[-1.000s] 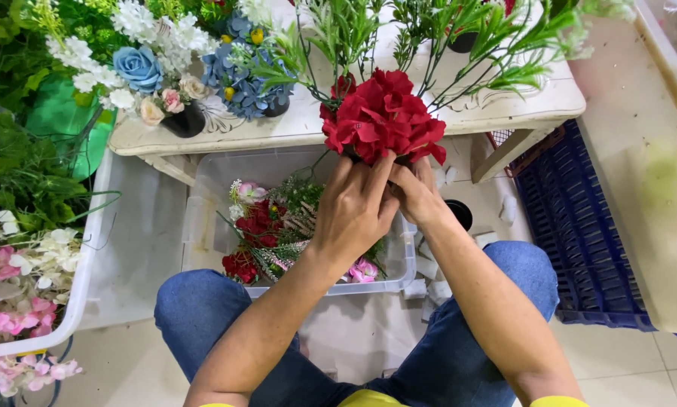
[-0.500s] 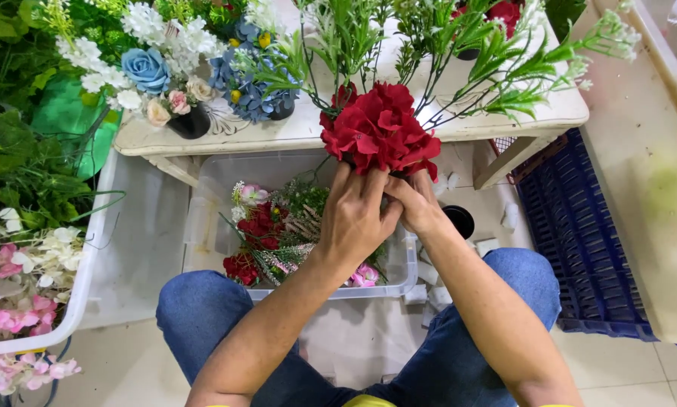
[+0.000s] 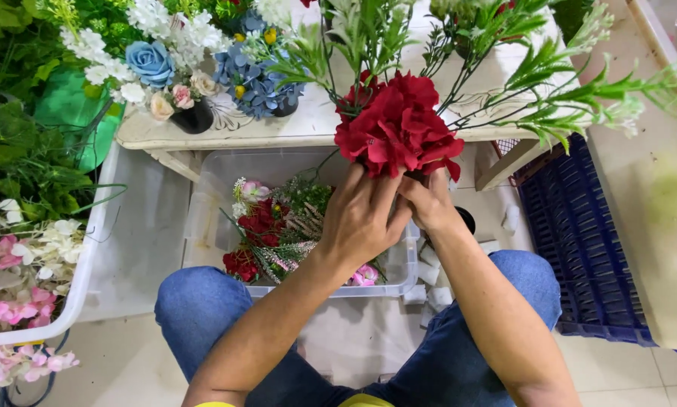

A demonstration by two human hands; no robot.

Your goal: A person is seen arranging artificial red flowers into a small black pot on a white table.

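Note:
A bunch of red artificial flowers [image 3: 398,128] is held up in front of the low white table [image 3: 308,124]. My left hand [image 3: 362,218] wraps around the bunch just under the blooms, fingers closed on the stems. My right hand [image 3: 429,200] grips the same bunch from the right, touching the left hand. The stems are hidden by both hands. Green leafy sprigs with small white buds [image 3: 579,83] spread out behind and to the right of the red blooms.
A clear plastic bin [image 3: 210,211] with mixed artificial flowers sits under the table. Small pots of blue, white and pink flowers [image 3: 172,83] stand on the table. A white tub [image 3: 90,256] of pink blossoms is left, a blue crate [image 3: 579,241] right. My knees frame the floor.
Both hands have lifted the red bunch slightly up and toward the table while staying closed on it; the view has shifted a little.

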